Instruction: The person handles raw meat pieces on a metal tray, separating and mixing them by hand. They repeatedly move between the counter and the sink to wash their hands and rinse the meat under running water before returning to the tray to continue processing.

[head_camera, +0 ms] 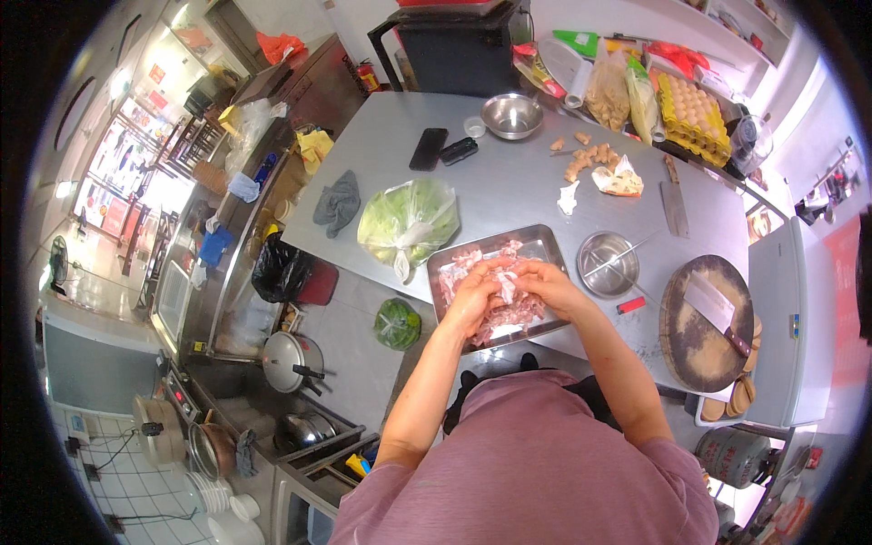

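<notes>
A rectangular metal tray (556, 246) with pieces of raw meat (490, 328) lies at the table's near edge. Over it, my left hand (477, 293) and my right hand (545, 285) meet, with a small pale piece of meat (506, 286) between their fingers. A clear plastic bag of green vegetables (409, 221) sits left of the tray. To the right stands a steel bowl (606, 276) with thin sticks across it, a red lighter-like object (631, 305) beside it. A cleaver (712, 303) rests on the round chopping board (681, 354).
The steel table (504, 174) also bears a grey cloth (336, 204), a black phone (428, 149), a steel bowl (512, 117), ginger (589, 158), crumpled paper (618, 178) and another cleaver (674, 204). Eggs (691, 112) stand behind; a pressure cooker (291, 361) is at the left.
</notes>
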`<state>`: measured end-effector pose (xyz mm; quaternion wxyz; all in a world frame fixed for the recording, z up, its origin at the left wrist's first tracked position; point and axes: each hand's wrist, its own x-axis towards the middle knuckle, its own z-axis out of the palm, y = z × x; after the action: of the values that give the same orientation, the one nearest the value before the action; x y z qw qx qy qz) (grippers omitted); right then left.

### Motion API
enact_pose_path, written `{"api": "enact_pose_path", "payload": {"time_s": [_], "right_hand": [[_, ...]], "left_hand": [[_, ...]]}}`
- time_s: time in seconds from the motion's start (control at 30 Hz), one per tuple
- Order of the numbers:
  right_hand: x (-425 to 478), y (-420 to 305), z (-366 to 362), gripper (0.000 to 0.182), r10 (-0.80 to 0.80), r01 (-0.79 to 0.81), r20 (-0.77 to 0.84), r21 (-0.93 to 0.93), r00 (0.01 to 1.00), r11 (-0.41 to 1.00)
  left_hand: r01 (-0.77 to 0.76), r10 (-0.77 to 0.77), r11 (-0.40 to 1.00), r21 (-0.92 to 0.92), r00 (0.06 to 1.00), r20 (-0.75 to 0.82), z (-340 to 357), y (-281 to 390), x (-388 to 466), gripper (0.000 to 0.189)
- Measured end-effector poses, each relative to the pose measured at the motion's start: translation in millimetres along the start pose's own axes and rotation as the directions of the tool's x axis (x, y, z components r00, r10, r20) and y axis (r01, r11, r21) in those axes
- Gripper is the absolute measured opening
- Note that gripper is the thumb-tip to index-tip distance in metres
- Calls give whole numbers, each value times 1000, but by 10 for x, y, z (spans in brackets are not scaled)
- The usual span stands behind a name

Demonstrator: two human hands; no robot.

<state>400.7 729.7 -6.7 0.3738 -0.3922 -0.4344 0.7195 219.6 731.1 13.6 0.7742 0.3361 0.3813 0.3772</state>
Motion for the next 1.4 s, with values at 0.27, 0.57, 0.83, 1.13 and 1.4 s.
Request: {"api": "enact_pose_path", "payload": {"time_s": [0.27, 0.57, 0.83, 1.13, 1.4], "right_hand": [[-17, 47, -30, 14, -29, 29, -3, -26, 1000, 999], [-65, -144, 152, 26, -313, 275, -109, -266, 944, 924], [0, -197, 133, 19, -246, 198, -90, -367, 965, 909], [63, -112, 69, 19, -194, 150, -120, -305, 974, 941], [-20, -150, 161, 18, -316, 204, -86, -598, 945, 775]], "left_hand": [[-30, 32, 997, 74, 999, -38, 13, -22, -36, 45], [-172, 195, 934, 313, 980, -45, 23, -47, -55, 28], [-167, 201, 872, 459, 979, -26, 125, 35, -120, 27], [-188, 200, 907, 378, 980, 7, 93, 9, -103, 21], [-108, 124, 917, 383, 992, -16, 17, -65, -25, 11]]}}
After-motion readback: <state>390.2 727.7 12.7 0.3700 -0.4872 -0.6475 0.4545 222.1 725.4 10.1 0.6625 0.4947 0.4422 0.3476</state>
